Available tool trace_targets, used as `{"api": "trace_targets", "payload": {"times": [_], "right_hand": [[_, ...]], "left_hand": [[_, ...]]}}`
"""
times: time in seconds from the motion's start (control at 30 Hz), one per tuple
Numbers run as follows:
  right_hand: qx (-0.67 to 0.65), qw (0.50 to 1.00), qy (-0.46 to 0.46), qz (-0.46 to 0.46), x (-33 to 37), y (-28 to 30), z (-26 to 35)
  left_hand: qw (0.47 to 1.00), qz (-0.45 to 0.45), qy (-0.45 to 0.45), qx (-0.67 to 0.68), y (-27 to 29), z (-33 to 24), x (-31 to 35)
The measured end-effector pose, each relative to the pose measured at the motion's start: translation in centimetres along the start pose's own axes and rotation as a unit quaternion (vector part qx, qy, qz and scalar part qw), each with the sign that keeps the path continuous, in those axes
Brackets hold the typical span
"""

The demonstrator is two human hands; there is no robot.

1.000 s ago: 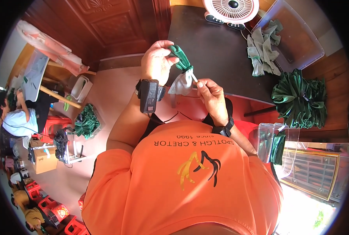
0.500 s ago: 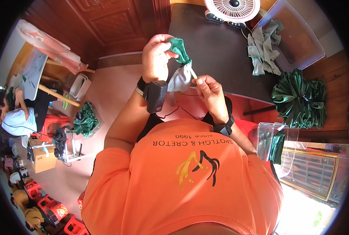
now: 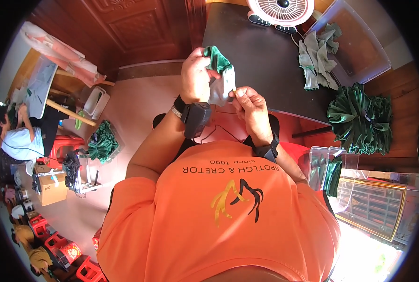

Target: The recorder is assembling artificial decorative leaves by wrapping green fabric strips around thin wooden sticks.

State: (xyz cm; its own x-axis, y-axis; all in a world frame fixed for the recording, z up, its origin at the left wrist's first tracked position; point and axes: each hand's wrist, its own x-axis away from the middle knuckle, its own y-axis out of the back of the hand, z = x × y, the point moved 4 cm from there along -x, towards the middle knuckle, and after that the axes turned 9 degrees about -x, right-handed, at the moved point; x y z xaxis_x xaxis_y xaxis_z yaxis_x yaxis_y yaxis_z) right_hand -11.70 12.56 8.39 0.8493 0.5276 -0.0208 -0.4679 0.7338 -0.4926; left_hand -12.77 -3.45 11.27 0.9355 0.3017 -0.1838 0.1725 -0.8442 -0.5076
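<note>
A green velvet fabric piece (image 3: pixel 219 61), with its pale grey-white side showing on the lower part, hangs over the near edge of the dark table. My left hand (image 3: pixel 195 77) is closed on its upper green end, thumb and fingers pinching the cloth. Below and to the right, my right hand (image 3: pixel 252 105) pinches a thin pale stick (image 3: pixel 235 91). Only a short bit of that stick shows. Its upper part is hidden at the cloth, apparently inside it. The fingers of my right hand are beside the cloth's lower right edge.
On the dark table (image 3: pixel 261 61) stand a white fan (image 3: pixel 282 9) and a clear bin (image 3: pixel 360 47) with pale fabric pieces (image 3: pixel 317 61) by it. Gathered green velvet (image 3: pixel 360 117) is at the right. Leftward, green fabric (image 3: pixel 102 143) fills a container; a person (image 3: pixel 19 136) sits farther left.
My left hand has moved right and slightly down, closer to my right hand. The pale part of the cloth has bunched up, and less of the stick shows.
</note>
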Motion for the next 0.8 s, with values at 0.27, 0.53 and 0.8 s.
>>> {"api": "trace_targets", "payload": {"times": [0.27, 0.53, 0.8], "right_hand": [[0.105, 0.994, 0.000, 0.003, -0.3, 0.5, 0.6], [0.053, 0.998, -0.031, -0.009, -0.5, 0.6, 0.9], [0.289, 0.955, 0.039, 0.048, -1.2, 2.2, 4.5]], "left_hand": [[0.996, 0.042, 0.004, -0.080, 0.7, -2.1, -0.7], [0.991, 0.088, 0.068, -0.077, 1.0, -1.2, -0.2], [0.917, 0.256, 0.100, -0.289, 0.5, -3.0, -1.6]]}}
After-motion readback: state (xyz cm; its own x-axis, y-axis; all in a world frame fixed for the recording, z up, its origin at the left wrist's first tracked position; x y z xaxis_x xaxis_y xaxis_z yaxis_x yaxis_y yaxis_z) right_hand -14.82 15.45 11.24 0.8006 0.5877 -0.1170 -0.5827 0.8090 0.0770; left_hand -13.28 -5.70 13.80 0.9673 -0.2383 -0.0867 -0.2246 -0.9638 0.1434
